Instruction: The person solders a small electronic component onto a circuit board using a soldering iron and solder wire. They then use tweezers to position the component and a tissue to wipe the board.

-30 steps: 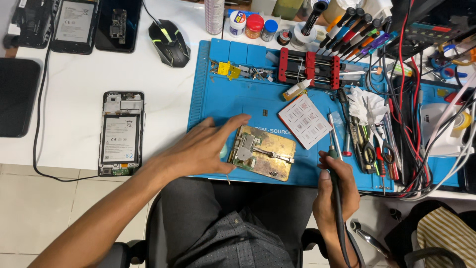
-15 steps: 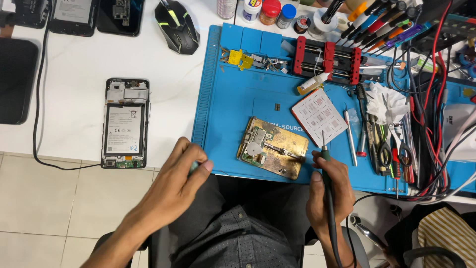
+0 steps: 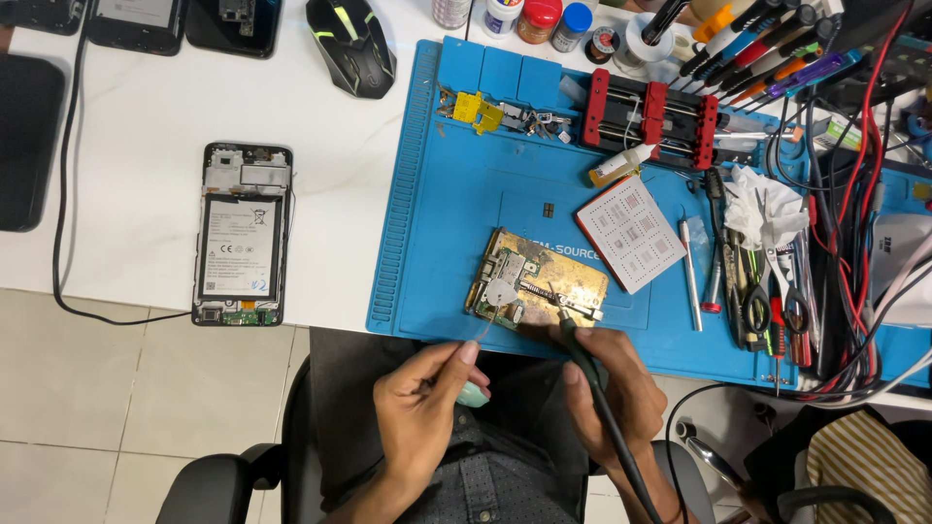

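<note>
A small circuit board (image 3: 505,281) lies clamped on a gold-coloured plate (image 3: 573,281) at the near edge of the blue work mat (image 3: 456,194). My right hand (image 3: 616,388) grips a dark soldering iron (image 3: 582,359) like a pen, with its tip on the board's right part and its black cable running down past my wrist. My left hand (image 3: 427,398) is just off the mat's front edge, pinching a thin wire (image 3: 482,330) that points up at the board. A small teal thing (image 3: 474,394) sits under its fingers.
An opened phone (image 3: 241,233) lies on the white table to the left, and a black mouse (image 3: 351,44) sits at the back. On the mat are a white stencil card (image 3: 631,233), a red clamp fixture (image 3: 646,107), a small bottle (image 3: 621,165), tweezers and cutters (image 3: 767,291) and tangled cables (image 3: 854,194).
My left hand left the board, dropped to my lap and came back up holding the thin wire. The iron's tip moved from beside the plate onto the board.
</note>
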